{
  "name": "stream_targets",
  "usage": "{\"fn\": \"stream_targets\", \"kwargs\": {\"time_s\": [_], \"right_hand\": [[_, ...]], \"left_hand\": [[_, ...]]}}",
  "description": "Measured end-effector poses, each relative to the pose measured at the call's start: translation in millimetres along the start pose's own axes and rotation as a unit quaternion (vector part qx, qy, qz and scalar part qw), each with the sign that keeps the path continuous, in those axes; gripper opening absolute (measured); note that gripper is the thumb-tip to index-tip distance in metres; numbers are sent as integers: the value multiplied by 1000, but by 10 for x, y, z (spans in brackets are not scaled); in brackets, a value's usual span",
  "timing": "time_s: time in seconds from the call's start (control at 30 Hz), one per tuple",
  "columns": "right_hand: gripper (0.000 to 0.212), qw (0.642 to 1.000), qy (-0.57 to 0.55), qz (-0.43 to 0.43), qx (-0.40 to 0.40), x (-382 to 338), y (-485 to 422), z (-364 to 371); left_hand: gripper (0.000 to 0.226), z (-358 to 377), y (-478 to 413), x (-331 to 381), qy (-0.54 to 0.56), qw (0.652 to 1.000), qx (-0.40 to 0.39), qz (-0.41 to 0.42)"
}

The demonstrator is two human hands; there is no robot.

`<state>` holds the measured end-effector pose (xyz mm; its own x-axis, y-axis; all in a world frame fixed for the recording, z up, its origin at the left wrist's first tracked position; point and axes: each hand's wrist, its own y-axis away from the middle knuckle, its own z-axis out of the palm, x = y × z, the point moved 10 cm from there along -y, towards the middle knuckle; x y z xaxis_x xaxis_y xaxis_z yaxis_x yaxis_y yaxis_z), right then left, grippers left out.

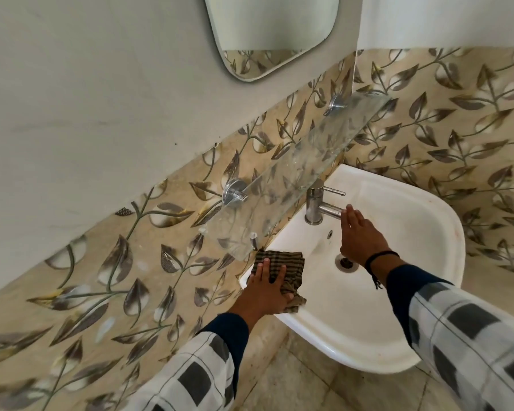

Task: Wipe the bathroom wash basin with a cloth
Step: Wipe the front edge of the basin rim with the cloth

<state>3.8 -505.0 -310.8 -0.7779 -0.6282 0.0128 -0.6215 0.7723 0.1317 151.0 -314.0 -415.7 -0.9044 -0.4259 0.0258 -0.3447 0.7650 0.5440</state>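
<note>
left hand [264, 287] fingers flat on striped cloth [291, 264] | right hand [359, 235] fingers straight at steel tap [315, 206] | white basin [413, 226]

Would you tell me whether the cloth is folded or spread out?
Loosely folded: the cloth lies bunched in layers under the left hand on the basin rim.

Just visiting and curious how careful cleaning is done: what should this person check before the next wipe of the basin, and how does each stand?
1. Cloth under control: ok, the left hand presses it flat on the basin rim.
2. Cloth damp enough: cannot tell.
3. Tap within reach: ok, fingertips of the right hand are at its spout.
4. Glass shelf clear of the wiping path: cannot tell; its near corner lies close above the cloth.
5. Drain open: ok, nothing shows blocking it.
</note>
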Motion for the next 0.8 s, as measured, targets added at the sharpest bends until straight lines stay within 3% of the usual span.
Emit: {"fn": "stream_targets", "kwargs": {"time_s": [0.33,0.53,0.8], "right_hand": [[81,1000,5,22,-1,-83,97,-87],[85,1000,2,19,-6,-83,126,-147],[81,1000,-10,13,10,-73,145,-143]], "left_hand": [[80,-159,33,140,12,999,34,12],[80,-393,38,274,-56,983,168,48],[71,-304,-216,350,-38,988,141,55]]}}
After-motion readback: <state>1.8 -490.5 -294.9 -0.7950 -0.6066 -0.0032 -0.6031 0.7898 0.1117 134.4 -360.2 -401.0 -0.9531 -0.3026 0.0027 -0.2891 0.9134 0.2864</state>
